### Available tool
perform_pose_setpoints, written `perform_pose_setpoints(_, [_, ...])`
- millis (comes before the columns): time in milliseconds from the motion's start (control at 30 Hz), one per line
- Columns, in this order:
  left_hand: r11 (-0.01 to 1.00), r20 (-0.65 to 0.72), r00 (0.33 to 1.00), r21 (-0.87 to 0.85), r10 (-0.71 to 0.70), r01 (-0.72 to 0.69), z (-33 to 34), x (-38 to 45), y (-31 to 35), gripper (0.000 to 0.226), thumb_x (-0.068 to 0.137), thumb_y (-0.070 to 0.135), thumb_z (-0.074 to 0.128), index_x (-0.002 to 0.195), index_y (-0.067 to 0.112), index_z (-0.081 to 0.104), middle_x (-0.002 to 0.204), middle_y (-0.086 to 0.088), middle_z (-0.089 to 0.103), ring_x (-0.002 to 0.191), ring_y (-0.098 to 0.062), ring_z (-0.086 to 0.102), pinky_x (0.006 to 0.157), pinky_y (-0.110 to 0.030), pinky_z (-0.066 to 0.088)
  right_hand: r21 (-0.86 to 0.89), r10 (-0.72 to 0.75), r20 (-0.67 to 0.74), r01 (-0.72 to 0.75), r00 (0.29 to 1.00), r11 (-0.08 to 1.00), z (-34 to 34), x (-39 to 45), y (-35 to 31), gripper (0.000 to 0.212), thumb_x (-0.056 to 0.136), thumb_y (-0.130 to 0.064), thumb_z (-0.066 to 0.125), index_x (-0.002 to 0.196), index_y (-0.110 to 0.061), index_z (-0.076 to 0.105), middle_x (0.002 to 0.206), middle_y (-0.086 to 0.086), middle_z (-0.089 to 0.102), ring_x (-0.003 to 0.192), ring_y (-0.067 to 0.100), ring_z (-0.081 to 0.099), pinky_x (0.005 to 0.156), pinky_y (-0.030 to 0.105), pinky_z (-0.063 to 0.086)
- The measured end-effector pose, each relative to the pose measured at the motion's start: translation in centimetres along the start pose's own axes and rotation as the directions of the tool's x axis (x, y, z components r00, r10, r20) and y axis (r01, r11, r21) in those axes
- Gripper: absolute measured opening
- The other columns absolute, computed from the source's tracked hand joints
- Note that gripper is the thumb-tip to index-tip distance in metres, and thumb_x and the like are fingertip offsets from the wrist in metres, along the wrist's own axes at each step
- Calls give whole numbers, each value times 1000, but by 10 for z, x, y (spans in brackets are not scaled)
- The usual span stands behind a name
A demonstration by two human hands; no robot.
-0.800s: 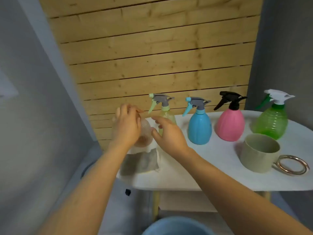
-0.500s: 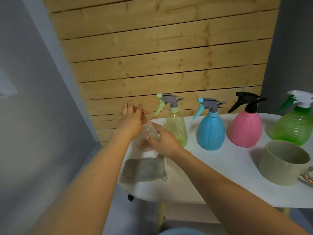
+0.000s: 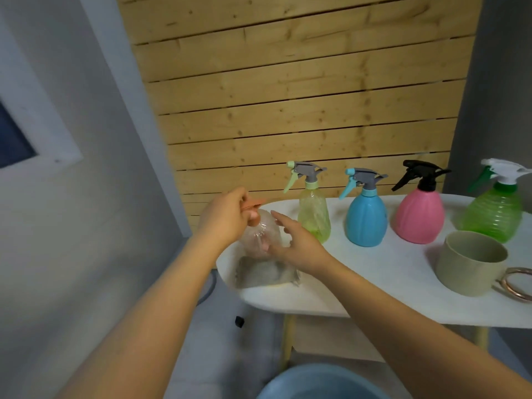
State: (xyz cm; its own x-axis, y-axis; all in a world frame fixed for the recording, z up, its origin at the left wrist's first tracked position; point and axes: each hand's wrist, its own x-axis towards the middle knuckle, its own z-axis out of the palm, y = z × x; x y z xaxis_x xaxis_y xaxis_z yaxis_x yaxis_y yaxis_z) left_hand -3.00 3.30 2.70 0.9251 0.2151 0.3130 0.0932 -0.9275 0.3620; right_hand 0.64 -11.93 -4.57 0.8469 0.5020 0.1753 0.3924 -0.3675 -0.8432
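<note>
A clear spray bottle with an orange trigger head stands at the left end of the white table. My left hand grips that orange head from the left. My right hand lies against the bottle's right side with fingers held straight, thumb low on the front. A grey cloth lies on the table just under the bottle, near the front edge.
To the right stand a yellow-green spray bottle, a blue one, a pink one and a green one. A beige cup and a metal ring sit front right. A blue basin is below.
The view has swung left and down slightly. My left hand stays on the orange head; my right hand has shifted along the clear bottle's right side, fingers now spread straighter.
</note>
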Motion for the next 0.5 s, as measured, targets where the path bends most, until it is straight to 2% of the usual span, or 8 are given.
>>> perform_pose_setpoints(67, [996,4,1000,-86,21,-21,-23,-35,14,8,87,26,62,90,26,55,90,7,68,80,-20,61,73,-35,50,-62,-64,4,64,998,996,-9,-29,-14,80,79,-32,74,146,-25,30,146,1,38,134,19,33,107,29,30])
perform_pose_setpoints(133, [978,-3,1000,-208,31,-31,-37,-66,28,7,88,28,63,90,26,57,83,9,66,65,-13,59,61,-31,46,-45,-98,18,98,995,994,-17,-57,-21,91,71,-35,80,145,-30,29,147,-3,35,135,15,32,109,30,28])
perform_pose_setpoints(233, [937,-18,1000,-350,-5,-2,-43,-111,47,8,90,29,61,92,22,58,79,11,62,69,-11,59,65,-29,46,-32,-102,63,105,993,994,-33,-96,-25,106,61,-35,87,146,-30,24,146,-5,37,132,10,36,109,27,31])
perform_pose_setpoints(333, [889,-1,999,-456,-54,48,-32,-154,57,9,91,24,60,92,16,59,66,12,60,59,-12,59,53,-16,42,-137,-68,117,84,991,987,-39,-139,-21,101,58,-37,88,141,-30,31,134,1,45,120,14,47,103,31,39])
perform_pose_setpoints(367, [884,4,998,-465,-59,54,-26,-164,56,8,91,24,60,90,17,59,63,11,62,61,-15,61,54,-16,43,-180,-47,128,70,991,981,-38,-151,-17,97,57,-38,88,139,-30,35,128,2,47,115,15,48,101,31,41])
perform_pose_setpoints(433, [874,46,995,-474,-93,104,-7,-194,57,5,88,24,63,87,21,60,65,5,66,68,-23,64,64,-27,50,-284,-3,136,42,991,958,-35,-186,-9,93,55,-46,84,135,-35,38,118,1,49,111,17,49,97,31,42])
perform_pose_setpoints(500, [842,100,986,-513,-137,168,12,-212,54,8,87,23,66,93,20,63,67,-5,66,67,-27,64,69,-38,53,-382,21,125,28,992,924,-32,-207,0,93,49,-59,73,133,-40,37,116,-1,50,112,18,49,95,33,43])
